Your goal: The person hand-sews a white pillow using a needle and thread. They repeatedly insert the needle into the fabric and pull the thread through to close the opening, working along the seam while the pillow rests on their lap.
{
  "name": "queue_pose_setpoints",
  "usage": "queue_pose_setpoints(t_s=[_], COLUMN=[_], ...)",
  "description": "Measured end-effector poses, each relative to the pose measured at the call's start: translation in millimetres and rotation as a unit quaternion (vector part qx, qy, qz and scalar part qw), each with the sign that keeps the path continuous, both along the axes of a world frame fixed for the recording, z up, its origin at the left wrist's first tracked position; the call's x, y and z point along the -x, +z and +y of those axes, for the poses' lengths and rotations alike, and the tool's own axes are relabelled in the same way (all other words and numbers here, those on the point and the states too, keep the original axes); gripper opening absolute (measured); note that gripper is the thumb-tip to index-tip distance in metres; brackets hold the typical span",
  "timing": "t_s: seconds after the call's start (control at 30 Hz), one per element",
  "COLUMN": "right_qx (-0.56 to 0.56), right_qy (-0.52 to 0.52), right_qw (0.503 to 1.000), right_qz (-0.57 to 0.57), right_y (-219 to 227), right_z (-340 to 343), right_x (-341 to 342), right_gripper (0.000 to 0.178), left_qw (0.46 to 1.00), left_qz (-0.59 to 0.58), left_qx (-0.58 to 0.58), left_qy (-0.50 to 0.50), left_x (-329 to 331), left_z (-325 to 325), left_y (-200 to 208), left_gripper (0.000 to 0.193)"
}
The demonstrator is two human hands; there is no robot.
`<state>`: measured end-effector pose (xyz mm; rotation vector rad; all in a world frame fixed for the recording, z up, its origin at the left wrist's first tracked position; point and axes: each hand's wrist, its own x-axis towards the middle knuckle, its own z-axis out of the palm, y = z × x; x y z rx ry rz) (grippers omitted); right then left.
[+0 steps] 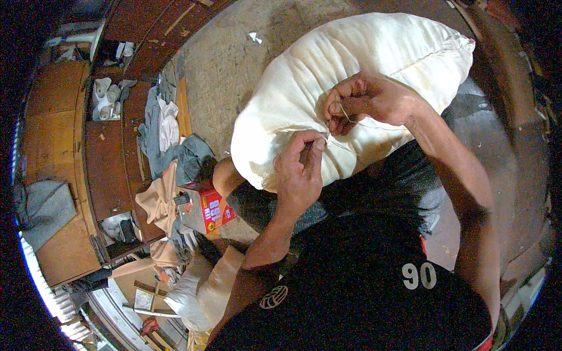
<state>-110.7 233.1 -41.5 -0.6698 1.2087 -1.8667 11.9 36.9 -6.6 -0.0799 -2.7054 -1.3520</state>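
A plump white stuffed cushion (304, 76) lies slantwise across my lap, its pointed far corner toward the upper right. My left hand (297, 175) rests at its near side, thumb and forefinger pinched together on the cloth beside a seam. Just up and to the right, my right hand (380, 100) is raised over the cushion with curled fingers closed on a thin pale thread (345, 113). A short loop of that thread shows below the fingertips. Whether a needle is in these fingers is too small to tell.
Left of my knee stands a red and white box (205, 206) beside heaped grey cloth (184, 158) and peach fabric (157, 196). Wooden cabinets (52, 134) with rolls (107, 96) on a shelf line the left. A white scrap (254, 38) lies on the floor ahead.
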Motion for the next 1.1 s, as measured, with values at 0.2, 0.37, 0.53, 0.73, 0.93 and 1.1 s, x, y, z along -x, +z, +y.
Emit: queue_pose_setpoints(t_s=[0.2, 0.37, 0.53, 0.73, 0.93, 1.1], right_qx=[-0.013, -0.036, -0.019, 0.011, -0.011, 0.017], right_qy=[0.008, -0.049, -0.096, -0.104, -0.09, -0.069], right_qw=[1.0, 0.997, 0.994, 0.994, 0.996, 0.997], right_qz=[0.005, 0.036, 0.041, 0.035, 0.016, 0.028], right_y=[-1, 8, 10, 6, 10, 5], right_z=[-1, -3, -1, 1, 1, 2], right_x=[1, -10, -17, -18, -19, -18], right_gripper=[0.023, 0.026, 0.027, 0.024, 0.022, 0.023], left_qw=[1.0, 0.995, 0.993, 0.99, 0.988, 0.984], left_qz=[-0.013, 0.067, 0.049, 0.062, 0.059, 0.074], left_qx=[-0.016, 0.069, 0.106, 0.122, 0.139, 0.155], left_qy=[-0.001, -0.001, 0.003, -0.016, -0.028, -0.04], left_x=[0, -9, -18, -20, -23, -24], left_z=[1, -9, -10, -8, -11, -12], left_y=[0, 2, 7, 3, -2, -3], left_gripper=[0.015, 0.011, 0.011, 0.014, 0.013, 0.014])
